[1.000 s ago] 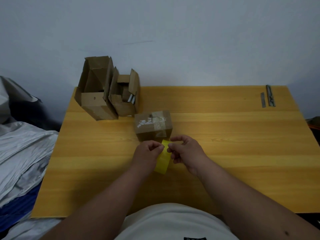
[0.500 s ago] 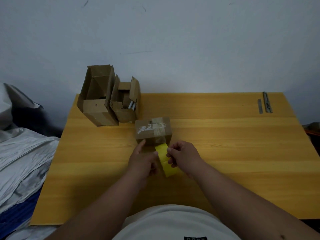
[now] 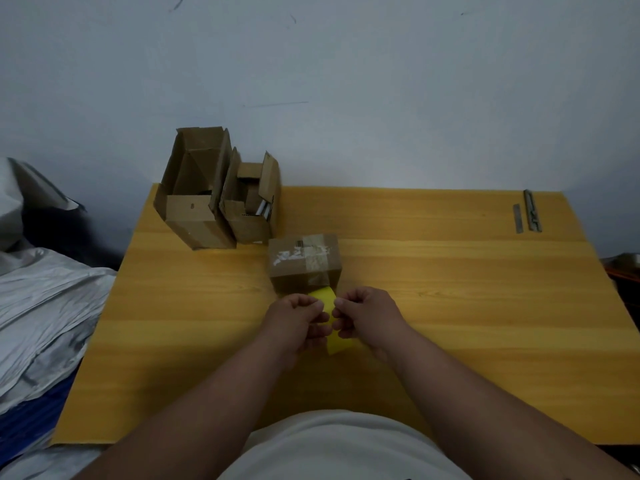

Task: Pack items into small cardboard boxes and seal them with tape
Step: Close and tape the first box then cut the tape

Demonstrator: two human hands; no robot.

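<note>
A small closed cardboard box [image 3: 304, 261] with old tape and torn label marks on its top sits in the middle of the yellow wooden table [image 3: 450, 289]. Just in front of it I hold a yellow strip of tape [image 3: 334, 342] between both hands. My left hand [image 3: 299, 320] pinches its left edge and my right hand [image 3: 369, 317] pinches its right edge, fingers curled. The strip's upper end [image 3: 323, 294] rises close to the box's near face. Whether it touches the box I cannot tell.
Two open cardboard boxes stand at the table's back left: a taller one [image 3: 195, 192] and a smaller one [image 3: 252, 202] with items inside. Metal strips [image 3: 528, 213] lie at the back right corner. Grey crumpled sheeting [image 3: 41, 306] lies left of the table.
My left hand, which reached toward the box half a second ago, has come back to pinch the yellow strip. The strip now stands more upright between both hands.
</note>
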